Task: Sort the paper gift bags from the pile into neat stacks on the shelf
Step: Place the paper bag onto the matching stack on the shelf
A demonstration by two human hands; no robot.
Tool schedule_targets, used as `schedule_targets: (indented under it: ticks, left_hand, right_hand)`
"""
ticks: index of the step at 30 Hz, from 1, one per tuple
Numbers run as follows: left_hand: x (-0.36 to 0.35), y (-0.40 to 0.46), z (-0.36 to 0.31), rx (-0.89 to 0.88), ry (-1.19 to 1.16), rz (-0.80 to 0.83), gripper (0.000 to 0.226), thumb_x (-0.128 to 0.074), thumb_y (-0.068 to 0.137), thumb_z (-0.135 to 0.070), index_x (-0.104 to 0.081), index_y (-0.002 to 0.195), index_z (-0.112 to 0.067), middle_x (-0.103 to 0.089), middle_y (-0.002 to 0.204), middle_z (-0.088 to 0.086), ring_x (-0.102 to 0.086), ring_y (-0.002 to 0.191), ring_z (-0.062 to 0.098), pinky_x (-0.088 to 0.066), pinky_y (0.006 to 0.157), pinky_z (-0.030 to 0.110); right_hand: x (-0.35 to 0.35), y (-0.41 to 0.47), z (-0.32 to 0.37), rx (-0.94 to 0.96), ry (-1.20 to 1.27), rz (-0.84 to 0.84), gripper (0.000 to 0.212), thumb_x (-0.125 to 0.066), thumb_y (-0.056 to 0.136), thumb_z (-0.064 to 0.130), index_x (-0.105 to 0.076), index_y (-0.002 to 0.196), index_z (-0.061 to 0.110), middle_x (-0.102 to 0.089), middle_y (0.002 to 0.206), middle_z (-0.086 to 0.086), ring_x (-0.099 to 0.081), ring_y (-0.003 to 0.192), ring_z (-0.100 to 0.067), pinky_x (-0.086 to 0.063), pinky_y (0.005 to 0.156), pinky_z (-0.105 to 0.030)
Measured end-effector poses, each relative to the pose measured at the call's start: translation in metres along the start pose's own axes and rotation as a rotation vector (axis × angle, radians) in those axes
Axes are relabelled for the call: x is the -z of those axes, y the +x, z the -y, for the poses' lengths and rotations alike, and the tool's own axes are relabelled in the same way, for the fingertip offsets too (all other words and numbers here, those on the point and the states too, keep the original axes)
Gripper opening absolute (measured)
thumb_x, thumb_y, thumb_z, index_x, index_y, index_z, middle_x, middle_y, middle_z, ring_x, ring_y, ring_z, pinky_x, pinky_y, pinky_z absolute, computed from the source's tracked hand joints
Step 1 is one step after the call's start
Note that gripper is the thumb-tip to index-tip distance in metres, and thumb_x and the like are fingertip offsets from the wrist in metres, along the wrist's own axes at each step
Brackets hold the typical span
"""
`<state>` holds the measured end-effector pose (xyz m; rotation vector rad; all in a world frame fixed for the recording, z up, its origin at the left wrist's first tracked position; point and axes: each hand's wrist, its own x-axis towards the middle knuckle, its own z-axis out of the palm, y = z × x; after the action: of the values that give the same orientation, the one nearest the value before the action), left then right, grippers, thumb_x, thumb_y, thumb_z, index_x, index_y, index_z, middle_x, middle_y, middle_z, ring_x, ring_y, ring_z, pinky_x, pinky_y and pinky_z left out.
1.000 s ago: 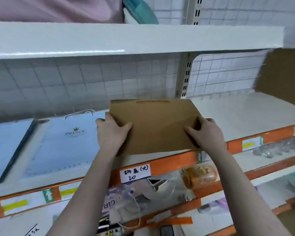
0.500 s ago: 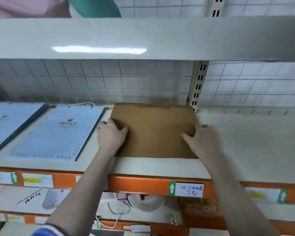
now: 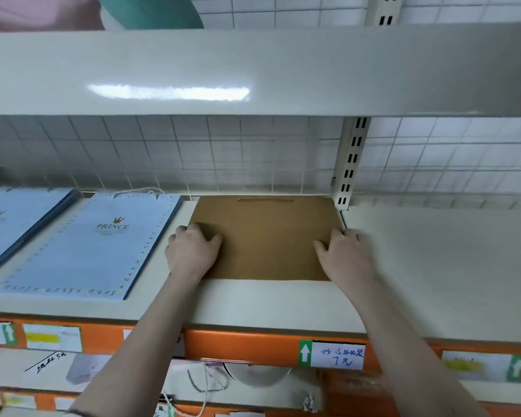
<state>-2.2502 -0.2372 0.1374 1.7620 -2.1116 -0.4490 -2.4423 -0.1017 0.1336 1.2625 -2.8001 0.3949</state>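
A cream shelf with an orange front strip runs across the view, backed by a white wire grid and a slotted upright post. Another cream shelf hangs above it, with pink and teal items on top at the upper left, too cut off to identify. Paper price labels with green arrows are stuck to the orange strip; one handwritten label sits below the right arm.

A flat brown paper bag lies on the shelf with its far edge at the wire grid and its right edge just beside the post. The left hand rests on the bag's near left corner, fingers curled down over its side edge. The right hand rests on the near right corner, fingers bent along that edge. Whether either hand actually grips the bag cannot be told.

Just left of the brown bag lies a light blue gift bag marked PRINCE with a crown, rope handle at its far end. A second blue bag lies further left. The lower shelf holds more bags and cords, blurred.
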Motion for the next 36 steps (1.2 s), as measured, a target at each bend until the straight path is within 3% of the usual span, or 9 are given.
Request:
schedule_targets:
  ticks: [10, 20, 25, 30, 34, 36]
  left_hand:
    - [-0.008, -0.001, -0.006, -0.072, 0.158, 0.002, 0.059, -0.040, 0.095, -0.049, -0.047, 0.127, -0.001, -0.043, 0.133, 0.017, -0.038, 0.124, 0.034, -0.033, 0.102, 0.039]
    - [0.028, -0.041, 0.016, -0.130, 0.242, -0.208, 0.066, -0.044, 0.094, -0.048, -0.029, 0.144, -0.009, -0.027, 0.150, 0.014, -0.023, 0.137, 0.031, -0.026, 0.109, 0.039]
    - [0.061, -0.056, 0.072, -0.053, 0.291, -0.245, 0.067, -0.043, 0.094, -0.049, -0.026, 0.146, -0.011, -0.019, 0.154, 0.015, -0.014, 0.143, 0.030, -0.016, 0.113, 0.037]
    - [0.104, -0.066, 0.148, 0.052, 0.254, -0.290, 0.066, -0.048, 0.093, -0.045, -0.026, 0.146, -0.011, -0.018, 0.155, 0.015, -0.016, 0.141, 0.031, -0.018, 0.112, 0.038]
    - [0.145, -0.072, 0.232, 0.070, 0.231, -0.371, 0.064, -0.056, 0.089, -0.039, -0.036, 0.140, -0.006, -0.026, 0.150, 0.020, -0.022, 0.138, 0.035, -0.022, 0.110, 0.041]
    - [0.168, -0.074, 0.282, 0.094, 0.220, -0.384, 0.064, -0.058, 0.089, -0.039, -0.038, 0.139, -0.004, -0.027, 0.149, 0.022, -0.024, 0.137, 0.038, -0.022, 0.110, 0.043]
  right_hand:
    - [0.000, 0.001, 0.002, -0.016, -0.048, 0.039, 0.049, -0.035, 0.099, 0.042, -0.047, 0.127, 0.005, -0.051, 0.127, -0.016, -0.046, 0.118, -0.031, -0.036, 0.096, -0.035]
    - [0.011, -0.044, 0.031, 0.119, 0.001, -0.014, 0.059, -0.035, 0.097, 0.047, -0.035, 0.142, 0.009, -0.042, 0.140, -0.014, -0.037, 0.131, -0.030, -0.031, 0.107, -0.039]
    - [-0.002, -0.070, 0.085, 0.205, 0.076, 0.015, 0.059, -0.045, 0.094, 0.044, -0.040, 0.140, 0.007, -0.043, 0.140, -0.016, -0.034, 0.133, -0.032, -0.028, 0.109, -0.043]
    - [-0.015, -0.108, 0.163, 0.317, 0.101, -0.004, 0.055, -0.052, 0.091, 0.040, -0.049, 0.132, 0.004, -0.050, 0.131, -0.019, -0.040, 0.128, -0.035, -0.032, 0.104, -0.044]
    - [-0.027, -0.148, 0.247, 0.433, 0.114, 0.014, 0.059, -0.044, 0.095, 0.044, -0.038, 0.141, 0.008, -0.043, 0.138, -0.015, -0.033, 0.132, -0.032, -0.027, 0.107, -0.041]
    - [-0.033, -0.172, 0.293, 0.448, 0.156, 0.005, 0.058, -0.047, 0.094, 0.041, -0.040, 0.139, 0.006, -0.045, 0.135, -0.018, -0.034, 0.131, -0.034, -0.028, 0.106, -0.041]
